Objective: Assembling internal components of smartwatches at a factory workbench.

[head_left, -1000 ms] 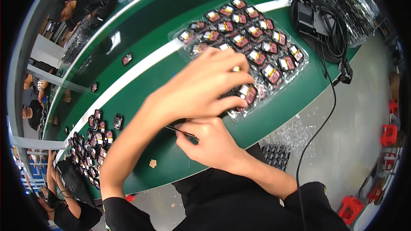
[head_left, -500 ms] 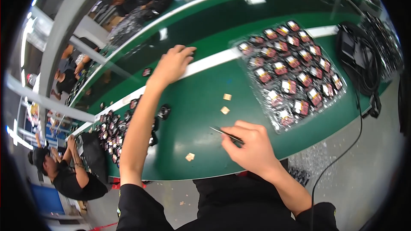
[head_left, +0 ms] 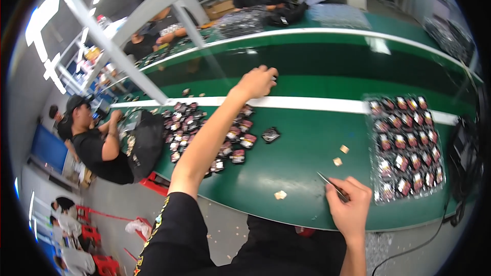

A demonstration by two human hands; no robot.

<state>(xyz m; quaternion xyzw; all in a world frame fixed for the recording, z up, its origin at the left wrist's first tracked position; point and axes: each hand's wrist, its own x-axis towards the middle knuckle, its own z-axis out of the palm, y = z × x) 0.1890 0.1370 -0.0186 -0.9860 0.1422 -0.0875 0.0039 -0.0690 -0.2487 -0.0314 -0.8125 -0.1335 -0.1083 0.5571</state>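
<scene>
My left hand [head_left: 257, 83] reaches across the white rail [head_left: 312, 102] over the far belt. Its fingers curl round a small dark and pale thing, mostly hidden at the fingertips. Above the near right of the green table, my right hand [head_left: 350, 202] is closed on slim tweezers [head_left: 335, 188], their silver points toward the far left. Small pale square pieces [head_left: 337, 161] lie beyond the points, with another little cluster [head_left: 280, 194] to their left. One black part [head_left: 270, 134] lies alone beside a heap of black parts with pinkish labels [head_left: 238, 156], partly behind my left forearm.
At the right, a clear plastic tray [head_left: 377, 174] holds rows of the labelled black parts. A dark device with cables [head_left: 463, 148] stands past it. A slanting grey post [head_left: 133, 69] rises at the left. Other people work at the left and across the belt.
The view has swung left, so the table things appear farther right and lower. My left hand has moved along the belt and its fingers now curl at a small thing. My right hand keeps the tweezers.
</scene>
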